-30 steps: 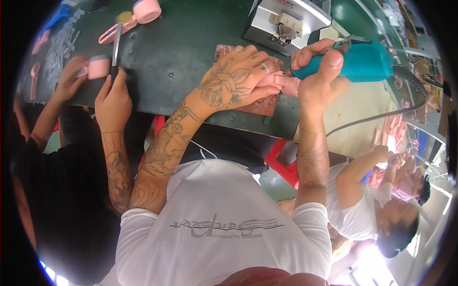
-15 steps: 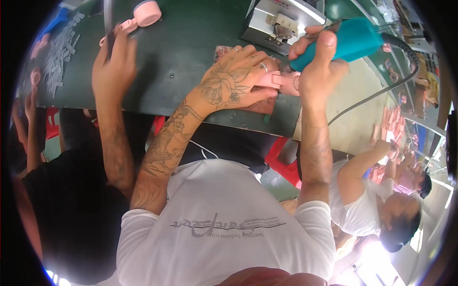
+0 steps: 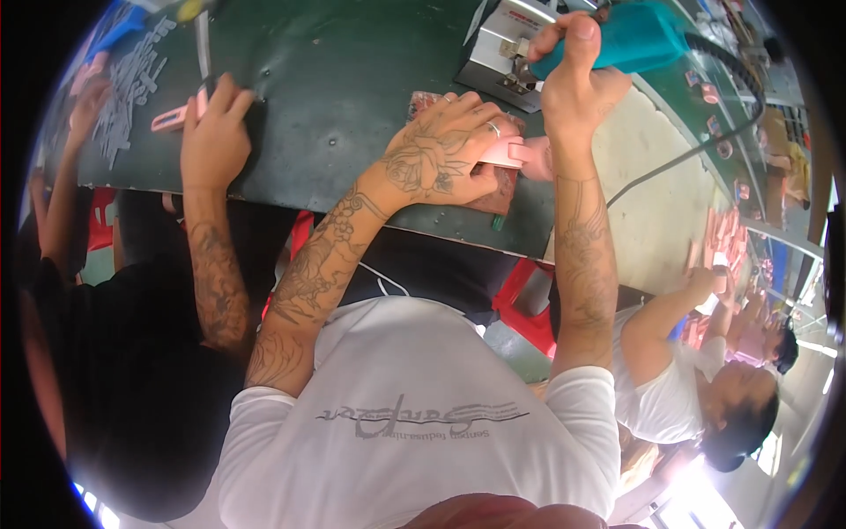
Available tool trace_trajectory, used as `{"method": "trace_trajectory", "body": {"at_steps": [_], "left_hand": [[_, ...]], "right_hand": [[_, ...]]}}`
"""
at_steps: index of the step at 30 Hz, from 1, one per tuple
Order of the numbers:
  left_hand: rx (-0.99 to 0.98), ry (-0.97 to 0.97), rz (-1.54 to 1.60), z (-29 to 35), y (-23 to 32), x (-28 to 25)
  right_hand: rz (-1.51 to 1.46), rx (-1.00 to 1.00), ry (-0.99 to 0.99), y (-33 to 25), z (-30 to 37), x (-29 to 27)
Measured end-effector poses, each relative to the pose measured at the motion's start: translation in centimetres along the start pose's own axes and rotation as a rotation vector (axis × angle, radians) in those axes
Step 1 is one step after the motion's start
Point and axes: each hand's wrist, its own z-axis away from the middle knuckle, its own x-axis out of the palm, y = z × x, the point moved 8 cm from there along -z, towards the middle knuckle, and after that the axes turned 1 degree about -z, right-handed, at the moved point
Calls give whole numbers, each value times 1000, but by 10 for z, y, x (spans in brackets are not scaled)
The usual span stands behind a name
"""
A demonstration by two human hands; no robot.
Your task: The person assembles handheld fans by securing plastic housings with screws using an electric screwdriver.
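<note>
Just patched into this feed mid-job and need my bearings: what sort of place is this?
Likely a small-parts assembly workshop: a long dark green workbench shared by several seated people, a teal corded power tool in the right hand, and pink plastic parts under the left hand.

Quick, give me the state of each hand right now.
Left hand: closed, pressing a pink plastic part down on the green workbench.
Right hand: closed around a teal electric screwdriver.
</note>
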Motion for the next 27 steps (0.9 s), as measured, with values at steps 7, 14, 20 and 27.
{"method": "trace_trajectory", "body": {"at_steps": [7,14,20,27], "left_hand": [[20,94,-15,4,-1,-6],[45,136,1,0,-3,-4],[38,130,-10,-1,0,-5],[42,134,-45,0,2,-5]], "right_hand": [[-75,272,7,-31,41,-30],[-141,265,-16,-30,64,-46],[-192,269,-29,-28,66,-47],[-276,210,-68,-18,72,-43]]}}
